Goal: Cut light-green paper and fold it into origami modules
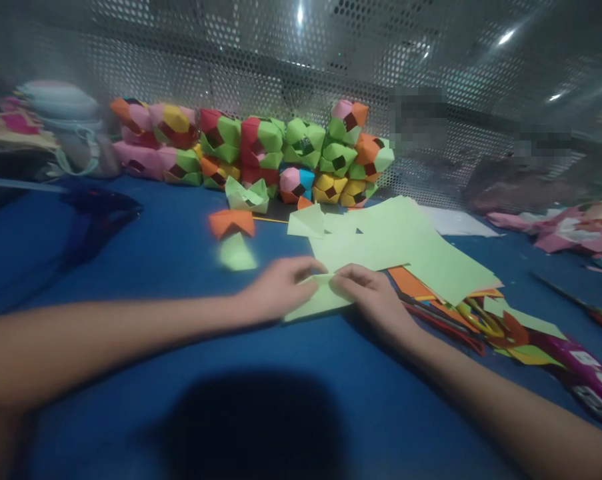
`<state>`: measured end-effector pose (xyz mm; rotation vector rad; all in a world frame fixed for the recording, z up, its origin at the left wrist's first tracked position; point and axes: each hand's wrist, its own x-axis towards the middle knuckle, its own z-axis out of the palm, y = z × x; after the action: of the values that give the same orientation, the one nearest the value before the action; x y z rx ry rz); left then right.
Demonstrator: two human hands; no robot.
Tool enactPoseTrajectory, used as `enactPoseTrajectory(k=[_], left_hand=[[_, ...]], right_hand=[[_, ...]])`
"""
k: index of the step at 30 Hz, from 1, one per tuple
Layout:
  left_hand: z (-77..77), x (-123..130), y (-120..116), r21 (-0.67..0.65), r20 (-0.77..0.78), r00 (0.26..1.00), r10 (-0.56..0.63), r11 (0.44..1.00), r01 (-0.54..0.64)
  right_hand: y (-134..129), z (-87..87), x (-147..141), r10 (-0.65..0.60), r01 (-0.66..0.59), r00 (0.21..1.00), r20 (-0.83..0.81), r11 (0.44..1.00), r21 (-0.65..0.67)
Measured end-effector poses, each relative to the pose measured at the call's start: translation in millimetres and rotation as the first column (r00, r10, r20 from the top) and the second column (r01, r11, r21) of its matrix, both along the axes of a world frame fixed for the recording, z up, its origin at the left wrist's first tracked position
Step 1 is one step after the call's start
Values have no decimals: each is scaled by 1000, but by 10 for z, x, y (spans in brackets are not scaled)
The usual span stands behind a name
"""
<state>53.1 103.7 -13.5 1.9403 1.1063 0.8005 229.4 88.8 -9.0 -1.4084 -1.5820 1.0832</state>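
A partly folded piece of pale green paper [321, 298] is between my two hands at the middle of the blue table. My left hand [281, 283] grips its left side, thumb on top and fingers curled behind. On the right part of the same paper, my right hand [373, 293] pinches with thumb and fingers. Just beyond lie sheets of pale green paper [395, 233], spread in a loose stack. Left of them are a folded orange paper piece [232, 223] and a small pale green folded piece [237, 253], slightly blurred.
Colourful folded paper balls [262, 137] stand in stacked rows along a perforated metal panel [261, 60]. Scissors [443, 317] and paper scraps lie to the right, beside a purple packet [581, 367]. Pink folded papers [565, 227] are at far right; a pale, cup-like object [73, 123] stands back left.
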Motion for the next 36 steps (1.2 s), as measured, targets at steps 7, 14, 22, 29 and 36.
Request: enactPoseTrajectory(k=[7, 14, 22, 29, 36], left_hand=[[24, -86, 41, 10, 23, 1000, 6, 1000, -7], [9, -149, 94, 14, 13, 1000, 16, 1000, -16], [35, -140, 75, 24, -13, 1000, 24, 999, -24], [42, -135, 82, 41, -27, 999, 28, 999, -27], [28, -122, 54, 37, -28, 999, 32, 999, -31]], right_hand=[[6, -7, -31, 19, -20, 1000, 13, 997, 79], [135, 114, -139, 68, -69, 997, 33, 997, 24], [153, 8, -119, 42, -47, 993, -108, 998, -47], [103, -8, -136, 45, -43, 996, -80, 999, 30], [93, -14, -163, 18, -19, 1000, 3, 999, 32]])
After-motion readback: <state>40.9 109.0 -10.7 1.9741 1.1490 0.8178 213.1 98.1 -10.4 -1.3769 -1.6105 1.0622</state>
